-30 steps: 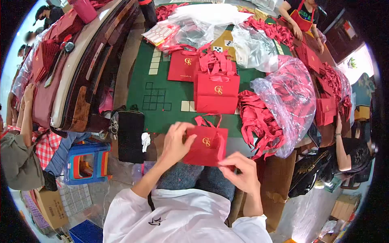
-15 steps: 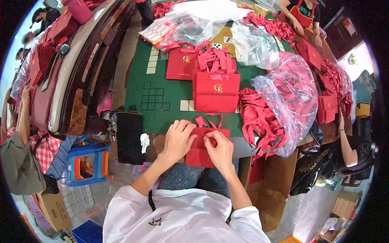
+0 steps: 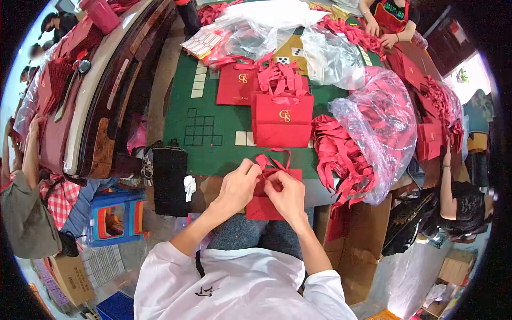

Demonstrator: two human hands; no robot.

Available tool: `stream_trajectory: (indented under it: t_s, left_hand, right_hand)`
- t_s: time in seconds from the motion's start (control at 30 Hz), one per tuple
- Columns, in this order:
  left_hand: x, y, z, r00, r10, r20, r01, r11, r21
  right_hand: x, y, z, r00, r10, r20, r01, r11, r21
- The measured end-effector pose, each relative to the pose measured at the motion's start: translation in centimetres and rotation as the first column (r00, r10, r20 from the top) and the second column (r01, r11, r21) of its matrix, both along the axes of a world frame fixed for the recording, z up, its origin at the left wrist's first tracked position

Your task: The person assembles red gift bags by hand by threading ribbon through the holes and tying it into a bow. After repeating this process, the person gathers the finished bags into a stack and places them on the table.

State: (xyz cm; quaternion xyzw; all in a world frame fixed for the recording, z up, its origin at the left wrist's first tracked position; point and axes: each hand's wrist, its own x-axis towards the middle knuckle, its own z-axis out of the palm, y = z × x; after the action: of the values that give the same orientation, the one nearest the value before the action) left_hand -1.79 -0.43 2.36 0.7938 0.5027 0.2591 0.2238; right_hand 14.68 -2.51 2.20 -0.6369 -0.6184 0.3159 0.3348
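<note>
A small red paper gift bag (image 3: 265, 209) lies at the table's front edge, over my lap. My left hand (image 3: 240, 184) is closed, its fingertips pinching the red ribbon (image 3: 263, 161) at the bag's upper left. Just right of it, my right hand (image 3: 285, 193) is closed over the bag's upper part, fingertips pinched on the ribbon where it meets the bag. One ribbon loop arches above the bag's top edge. Behind stand finished-looking red gift bags (image 3: 284, 133) with gold lettering and ribbon handles.
Right of the bags, a heap of red ribbons (image 3: 341, 154) spills from a clear plastic bag (image 3: 392, 144). A black pouch (image 3: 169, 181) and a crumpled white tissue (image 3: 189, 188) lie left. An open cardboard box (image 3: 349, 250) stands below. Co-workers' hands (image 3: 388, 40) are busy at the far right.
My left hand has shifted slightly right and its fingers have drawn together on the ribbon. My right hand has curled in a little. The co-worker's hands at the far right have come together.
</note>
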Motion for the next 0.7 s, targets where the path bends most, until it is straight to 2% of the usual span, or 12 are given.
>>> stream_trajectory:
  t_s: [0.13, 0.27, 0.33, 0.37, 0.43, 0.47, 0.6, 0.67, 0.7]
  left_hand:
    - [0.1, -0.2, 0.0, 0.997, -0.059, -0.041, 0.061, 0.997, 0.047]
    - [0.2, 0.1, 0.5, 0.998, -0.063, -0.020, 0.063, 0.998, -0.005]
    - [0.1, 0.3, 0.7, 0.998, -0.024, 0.065, 0.033, 0.990, -0.134]
    - [-0.1, 0.5, 0.7, 0.998, -0.025, 0.066, 0.033, 0.991, -0.133]
    - [-0.3, 1.0, 0.6, 0.989, -0.053, 0.138, 0.076, 0.984, -0.163]
    - [-0.2, 1.1, 0.7, 0.989, -0.054, 0.139, 0.077, 0.984, -0.161]
    - [-0.1, 1.2, 0.8, 0.979, -0.065, 0.192, 0.108, 0.968, -0.224]
    - [0.1, 0.9, 0.8, 0.974, -0.068, 0.216, 0.126, 0.954, -0.270]
    - [0.4, 0.8, 0.7, 0.969, -0.045, 0.243, 0.102, 0.969, -0.226]
  right_hand:
    - [0.2, 0.1, 0.1, 0.990, -0.028, -0.137, 0.014, 0.994, -0.107]
    - [0.0, 0.3, 0.1, 0.985, -0.058, -0.163, 0.036, 0.990, -0.134]
    - [-0.3, 0.0, 0.2, 0.992, -0.038, -0.121, 0.032, 0.998, -0.047]
    - [-0.5, -0.1, 0.2, 0.992, -0.038, -0.120, 0.033, 0.998, -0.046]
    - [-0.6, -0.3, -0.1, 0.999, 0.001, 0.045, -0.008, 0.989, 0.145]
    - [-0.7, -0.3, 0.0, 0.996, 0.016, 0.086, -0.032, 0.983, 0.179]
    - [-0.6, -0.5, -0.1, 0.998, 0.003, 0.065, -0.014, 0.986, 0.165]
    - [-0.5, -0.6, -0.1, 0.995, -0.033, -0.095, 0.040, 0.996, 0.076]
    - [-0.4, -0.5, 0.0, 0.995, -0.033, -0.094, 0.040, 0.996, 0.076]
